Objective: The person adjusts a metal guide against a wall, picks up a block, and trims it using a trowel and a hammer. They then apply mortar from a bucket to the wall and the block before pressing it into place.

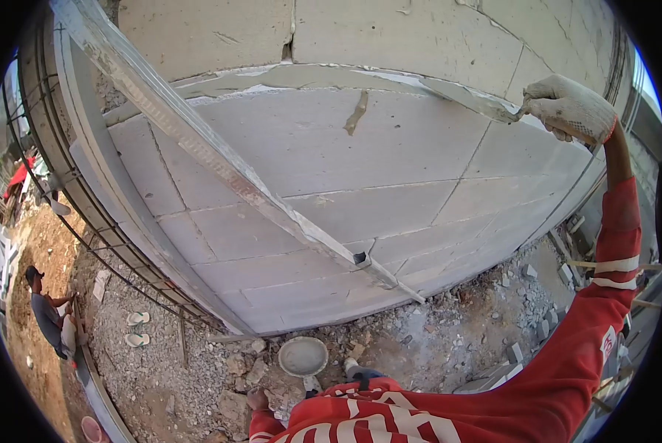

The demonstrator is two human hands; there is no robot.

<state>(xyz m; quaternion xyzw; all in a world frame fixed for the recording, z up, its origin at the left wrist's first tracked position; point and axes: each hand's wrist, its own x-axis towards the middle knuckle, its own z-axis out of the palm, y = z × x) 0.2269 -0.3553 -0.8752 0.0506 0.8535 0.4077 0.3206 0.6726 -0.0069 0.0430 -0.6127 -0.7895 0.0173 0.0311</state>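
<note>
My right hand (pixel 571 111), in a pale knitted work glove, is closed around the handle of a trowel (pixel 472 100). The trowel's blade lies against the block wall (pixel 331 148), along a horizontal joint smeared with grey mortar (pixel 294 77). Down at the bottom, my left hand (pixel 258 399) hangs low beside my body; it is small in view and its fingers are not clear. On the ground near my feet stands a round bowl of grey mix (pixel 303 356).
A long metal straightedge (pixel 220 166) leans diagonally across the wall. Steel rebar (pixel 87 214) runs up the left edge. Rubble (pixel 493 317) and slippers (pixel 137 318) lie below. At far left a person (pixel 52 314) in a dark cap is bent forward; a pink bucket (pixel 92 429) stands nearby.
</note>
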